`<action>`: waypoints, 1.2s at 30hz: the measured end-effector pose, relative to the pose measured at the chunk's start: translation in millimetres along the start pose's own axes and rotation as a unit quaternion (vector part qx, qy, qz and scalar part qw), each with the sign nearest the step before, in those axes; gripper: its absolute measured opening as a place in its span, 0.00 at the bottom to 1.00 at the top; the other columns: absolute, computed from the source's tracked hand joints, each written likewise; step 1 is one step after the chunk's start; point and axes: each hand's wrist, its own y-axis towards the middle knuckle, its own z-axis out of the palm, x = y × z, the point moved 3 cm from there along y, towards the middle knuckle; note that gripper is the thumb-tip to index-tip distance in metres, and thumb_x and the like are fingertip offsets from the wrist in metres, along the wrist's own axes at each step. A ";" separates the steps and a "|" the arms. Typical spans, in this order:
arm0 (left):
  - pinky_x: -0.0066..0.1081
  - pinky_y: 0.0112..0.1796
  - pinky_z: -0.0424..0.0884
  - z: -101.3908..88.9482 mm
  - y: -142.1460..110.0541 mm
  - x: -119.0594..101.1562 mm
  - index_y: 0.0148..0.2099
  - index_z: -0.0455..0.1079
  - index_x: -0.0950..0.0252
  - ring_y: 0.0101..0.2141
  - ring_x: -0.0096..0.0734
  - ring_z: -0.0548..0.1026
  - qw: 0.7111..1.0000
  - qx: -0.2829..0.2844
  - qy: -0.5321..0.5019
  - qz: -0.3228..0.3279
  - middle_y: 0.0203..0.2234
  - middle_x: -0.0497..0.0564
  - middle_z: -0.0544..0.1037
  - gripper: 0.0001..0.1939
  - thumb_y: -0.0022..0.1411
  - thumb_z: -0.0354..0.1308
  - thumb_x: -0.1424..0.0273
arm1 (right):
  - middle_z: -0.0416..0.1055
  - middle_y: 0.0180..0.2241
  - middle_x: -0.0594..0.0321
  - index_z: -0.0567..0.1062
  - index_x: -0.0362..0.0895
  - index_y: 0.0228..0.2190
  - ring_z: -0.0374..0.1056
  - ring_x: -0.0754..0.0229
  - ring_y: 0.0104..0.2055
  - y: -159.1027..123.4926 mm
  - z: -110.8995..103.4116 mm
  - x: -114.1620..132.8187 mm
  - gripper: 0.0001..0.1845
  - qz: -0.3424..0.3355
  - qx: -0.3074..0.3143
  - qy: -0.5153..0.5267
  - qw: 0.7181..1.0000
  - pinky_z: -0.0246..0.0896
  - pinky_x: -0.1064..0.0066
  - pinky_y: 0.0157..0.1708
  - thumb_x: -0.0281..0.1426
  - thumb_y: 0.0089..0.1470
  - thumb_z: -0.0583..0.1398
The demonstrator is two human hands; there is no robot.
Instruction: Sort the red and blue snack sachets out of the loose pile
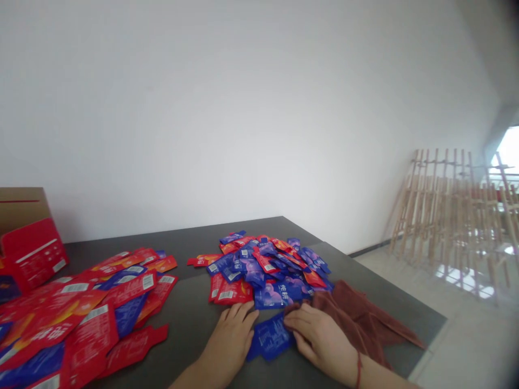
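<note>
Two overlapping blue packets [274, 335] lie flat on the dark table between my hands. My left hand [230, 341] rests with its fingers stretched out flat at the left edge of these packets. A bunched corner of a brown cloth [357, 310] is under the curled fingers of my right hand [318, 335], pressed on the right side of the blue packets. The rest of the cloth spreads out to the right. Just beyond my hands is a loose pile of blue and red packets [263, 266], some showing barcodes.
Another spread of red and blue packets [91, 316] covers the left of the dark table [190, 324]. An open red box [34, 254] stands behind it, beside brown cardboard [24, 205]. A white wall [227, 119] rises behind. Wooden easel-like frames [450, 210] lean at the right.
</note>
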 end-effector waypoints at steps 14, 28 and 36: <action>0.44 0.55 0.60 1.0 0.9 1.2 0.59 0.65 0.60 0.57 0.43 0.62 1.000 -0.003 0.015 0.009 0.59 0.53 0.65 0.24 0.61 0.48 0.78 | 0.75 0.40 0.64 0.74 0.46 0.41 0.65 0.60 0.41 1.1 -1.3 20.3 0.15 -0.050 0.065 0.006 0.997 0.57 0.69 0.44 0.22 0.56 0.52; 0.37 0.43 0.63 -7.5 -1.9 -12.8 0.40 0.69 0.61 0.40 0.37 0.68 0.994 -0.007 0.061 0.085 0.38 0.50 0.72 0.12 0.67 0.45 0.77 | 0.74 0.40 0.60 0.74 0.44 0.41 0.63 0.58 0.43 21.1 15.9 24.5 0.12 -0.049 0.083 -0.027 0.995 0.58 0.66 0.46 0.26 0.58 0.53; 0.40 0.53 0.59 -7.0 -1.7 -9.3 0.61 0.58 0.61 0.50 0.39 0.66 0.999 -0.023 -0.009 0.044 0.51 0.52 0.70 0.29 0.58 0.47 0.82 | 0.73 0.39 0.59 0.75 0.43 0.39 0.64 0.56 0.43 15.3 -6.9 -3.9 0.13 0.072 0.043 -0.058 0.995 0.60 0.66 0.46 0.23 0.54 0.54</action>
